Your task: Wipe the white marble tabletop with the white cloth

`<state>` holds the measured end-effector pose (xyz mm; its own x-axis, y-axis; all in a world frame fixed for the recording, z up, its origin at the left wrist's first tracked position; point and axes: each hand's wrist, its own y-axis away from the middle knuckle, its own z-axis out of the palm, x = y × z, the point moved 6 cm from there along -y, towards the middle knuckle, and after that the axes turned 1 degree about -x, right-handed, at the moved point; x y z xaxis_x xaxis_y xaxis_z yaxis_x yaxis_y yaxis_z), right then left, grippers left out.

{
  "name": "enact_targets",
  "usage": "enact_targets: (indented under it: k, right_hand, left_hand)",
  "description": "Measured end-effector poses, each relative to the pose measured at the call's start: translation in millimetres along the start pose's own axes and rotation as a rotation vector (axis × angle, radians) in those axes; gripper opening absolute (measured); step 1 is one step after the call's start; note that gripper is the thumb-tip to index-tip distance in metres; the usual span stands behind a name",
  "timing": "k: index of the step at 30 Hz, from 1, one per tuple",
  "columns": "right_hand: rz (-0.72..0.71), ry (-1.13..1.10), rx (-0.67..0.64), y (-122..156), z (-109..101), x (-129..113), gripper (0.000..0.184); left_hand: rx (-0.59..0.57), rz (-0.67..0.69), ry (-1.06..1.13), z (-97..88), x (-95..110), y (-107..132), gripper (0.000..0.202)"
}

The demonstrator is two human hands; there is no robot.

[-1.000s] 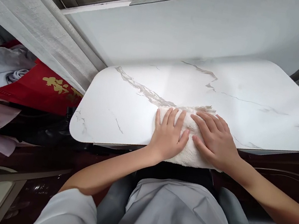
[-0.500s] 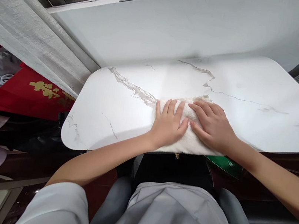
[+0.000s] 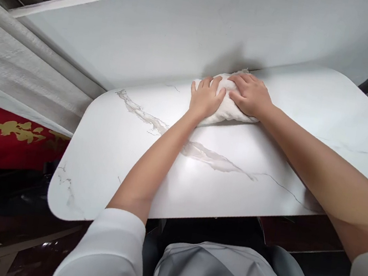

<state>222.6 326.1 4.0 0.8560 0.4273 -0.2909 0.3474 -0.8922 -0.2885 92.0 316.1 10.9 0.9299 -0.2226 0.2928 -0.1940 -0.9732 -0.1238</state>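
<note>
The white cloth [image 3: 231, 110] lies bunched near the table's far edge. It should be light, soft and floppy — hard to damage, apt to crumple if pushed from one side — so flat palms or a pinch at two corners would suit it. It has no clear front; its long axis seems to run roughly side to side, tilting toward the wall [image 3: 172, 30] at the right. The left hand [image 3: 205, 97] and right hand [image 3: 253, 95] press on top, fingers spread rather than clenched. Beneath is the white table [image 3: 105, 158].
</note>
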Motion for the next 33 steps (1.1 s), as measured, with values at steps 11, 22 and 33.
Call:
enact_targets:
  k: [11,22,33]
  right_hand:
    - [0.021,0.072,-0.065,-38,-7,20,0.040]
    - [-0.038,0.030,-0.011,-20,-5,22,0.040]
    - [-0.140,0.056,0.043,92,-34,-9,0.049]
  left_hand:
    - [0.101,-0.061,0.023,4.2,-2,-42,0.041]
    - [0.113,-0.060,-0.030,4.2,12,-17,0.046]
    - [0.065,0.021,-0.002,5.3,56,81,0.050]
